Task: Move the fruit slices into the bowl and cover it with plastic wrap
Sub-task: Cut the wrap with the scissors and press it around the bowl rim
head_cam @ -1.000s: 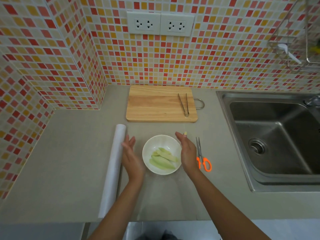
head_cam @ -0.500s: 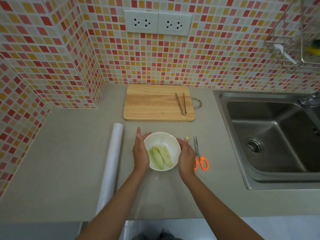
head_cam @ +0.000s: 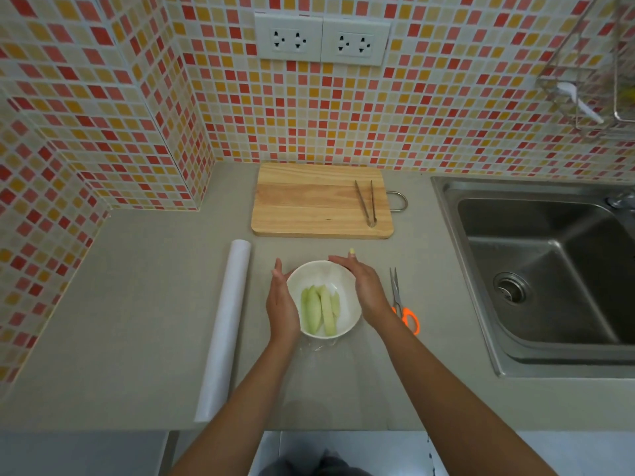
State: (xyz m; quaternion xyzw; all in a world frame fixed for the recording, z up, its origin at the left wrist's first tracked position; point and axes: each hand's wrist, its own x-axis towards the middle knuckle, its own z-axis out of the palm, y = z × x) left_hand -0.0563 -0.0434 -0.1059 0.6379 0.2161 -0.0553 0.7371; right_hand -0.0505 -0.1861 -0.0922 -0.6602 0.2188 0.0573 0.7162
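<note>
Cupping white bowl [head_cam: 347, 286] | fruit slices [head_cam: 319, 309] inside | both hands' fingers straight, touching rim

Left of bowl: the left hand [head_cam: 281, 304] lies against the bowl [head_cam: 347, 286]; beyond it a strip of bare worktop [head_cam: 137, 304], then the plastic wrap roll [head_cam: 225, 333] lying lengthwise.
Right of bowl: the right hand [head_cam: 364, 286] curves over the rim; scissors [head_cam: 403, 302] lie just beside it.
Behind bowl: a bare gap, then the cutting board [head_cam: 309, 201] with tongs [head_cam: 366, 202] on it.
Far right: the sink [head_cam: 549, 269] drops away.
</note>
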